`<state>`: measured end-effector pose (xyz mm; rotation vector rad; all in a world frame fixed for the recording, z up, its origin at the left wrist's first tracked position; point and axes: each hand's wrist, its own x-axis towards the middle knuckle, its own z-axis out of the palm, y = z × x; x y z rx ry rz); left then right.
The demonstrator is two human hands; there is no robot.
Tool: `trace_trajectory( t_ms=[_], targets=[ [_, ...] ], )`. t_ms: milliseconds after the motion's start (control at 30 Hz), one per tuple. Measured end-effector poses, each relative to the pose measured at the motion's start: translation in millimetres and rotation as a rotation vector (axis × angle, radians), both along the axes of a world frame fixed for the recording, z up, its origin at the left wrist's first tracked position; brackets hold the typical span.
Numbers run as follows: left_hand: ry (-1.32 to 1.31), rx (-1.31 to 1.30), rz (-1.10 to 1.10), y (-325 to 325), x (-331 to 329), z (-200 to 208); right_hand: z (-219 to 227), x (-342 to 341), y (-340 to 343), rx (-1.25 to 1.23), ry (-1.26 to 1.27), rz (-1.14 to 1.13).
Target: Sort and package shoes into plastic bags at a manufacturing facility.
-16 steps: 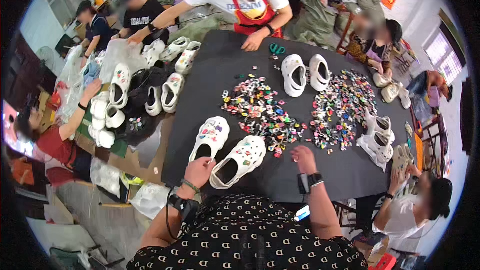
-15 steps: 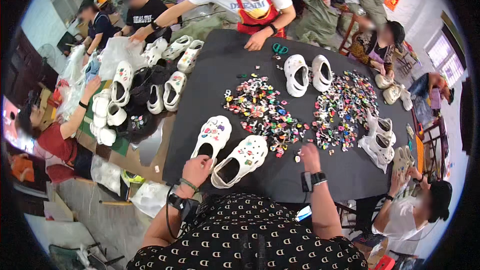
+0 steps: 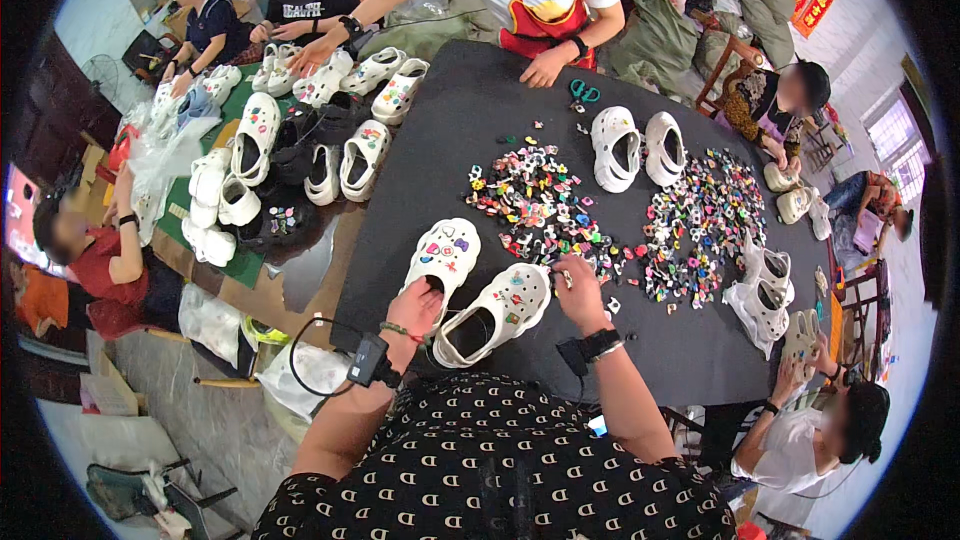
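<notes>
Close in front of me on the dark table are two white clogs. The left clog point(image 3: 446, 248) carries several colourful charms on its upper. My left hand point(image 3: 416, 306) is closed at its opening, with the fingers partly hidden inside. Beside it, the right clog point(image 3: 512, 297) has a few small charms and many bare holes. My right hand point(image 3: 582, 297) is pinched by this clog's outer toe side, on a small light shoe charm point(image 3: 567, 279) whose shape is unclear. Beyond that hand lies a loose pile of mixed shoe charms point(image 3: 535, 195).
A second charm pile point(image 3: 705, 225) spreads to the right. Another pair of white clogs point(image 3: 615, 148) stands behind it, near green-handled scissors point(image 3: 584, 91). Bagged clogs point(image 3: 763, 290) sit at the right edge. Many clogs point(image 3: 257, 140) crowd the left table. Several people work around.
My right hand has moved from the charm pile's near edge leftward to the right clog. My left hand's fingers have gone further into the left clog. The whole view has shifted slightly.
</notes>
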<state>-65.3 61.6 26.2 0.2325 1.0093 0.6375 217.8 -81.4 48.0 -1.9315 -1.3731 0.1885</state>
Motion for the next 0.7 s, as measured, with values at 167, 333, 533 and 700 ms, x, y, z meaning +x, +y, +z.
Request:
trace_trajectory(
  t_ms=[167,333,533,700],
  targets=[
    [-0.311,-0.167,0.197,23.1,27.7,-12.0,12.8,-19.7,30.4,0.016,0.057,0.099],
    [-0.343,0.066,0.089,31.9,44.2,-22.8,27.0,-45.0,73.3,0.017,0.076,0.303],
    [-0.274,-0.008,-0.033,40.0,44.6,-16.3,33.4,-79.5,126.2,0.031,-0.051,0.521],
    [-0.167,-0.037,0.008,37.3,32.2,-26.3,23.9,-99.4,159.2,-0.04,-0.172,0.689]
  ],
)
